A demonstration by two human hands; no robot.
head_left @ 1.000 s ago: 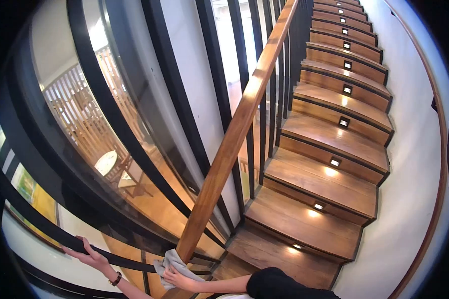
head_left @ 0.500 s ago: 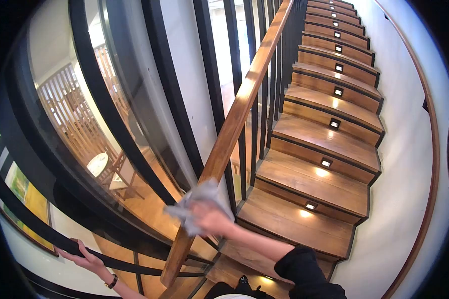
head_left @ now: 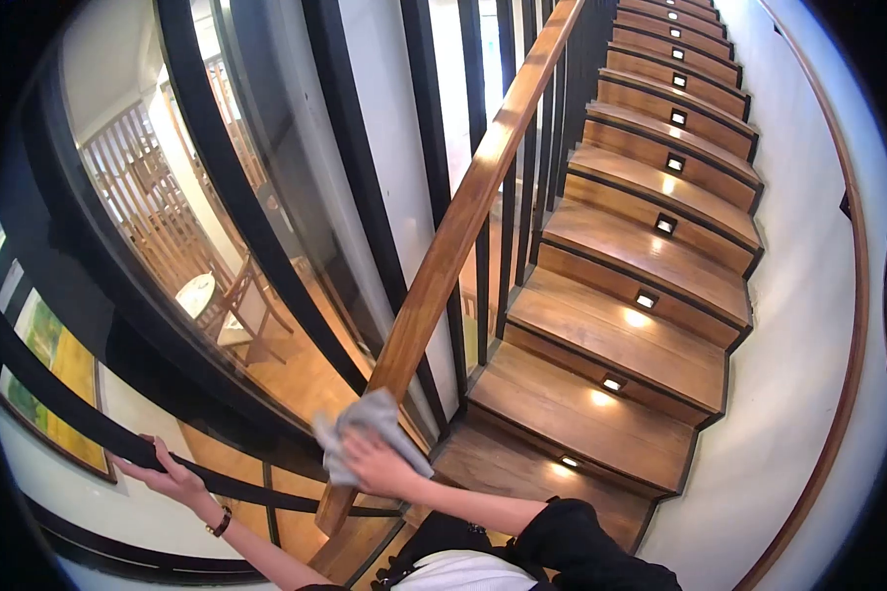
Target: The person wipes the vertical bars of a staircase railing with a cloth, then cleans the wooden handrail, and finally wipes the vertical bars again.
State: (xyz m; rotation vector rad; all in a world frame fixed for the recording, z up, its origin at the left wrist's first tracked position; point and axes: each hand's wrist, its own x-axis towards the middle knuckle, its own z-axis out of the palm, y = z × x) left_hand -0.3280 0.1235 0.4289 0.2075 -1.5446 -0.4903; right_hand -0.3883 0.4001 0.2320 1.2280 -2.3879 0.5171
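Note:
My right hand (head_left: 376,465) presses a crumpled grey cloth (head_left: 365,424) onto the lower part of the wooden handrail (head_left: 434,295), fingers closed over the cloth. The cloth drapes over both sides of the rail and hides the wood beneath it. The handrail's lower end (head_left: 333,514) shows just below. Over on the left, my left hand (head_left: 179,485) holds a black baluster bar (head_left: 89,424), thumb on one side and fingers partly hidden behind it. A dark-strapped wristband (head_left: 220,522) circles that wrist.
Wooden stairs (head_left: 601,369) with small riser lights climb ahead. A second handrail (head_left: 851,394) runs along the white wall (head_left: 798,325) at right. Black balusters (head_left: 355,148) stand at left; beyond are a round table (head_left: 196,294), a chair (head_left: 246,310) and a framed picture (head_left: 54,394).
My right hand and the cloth have slid down the handrail toward me. The view has shifted slightly. My left hand stays on the black bar.

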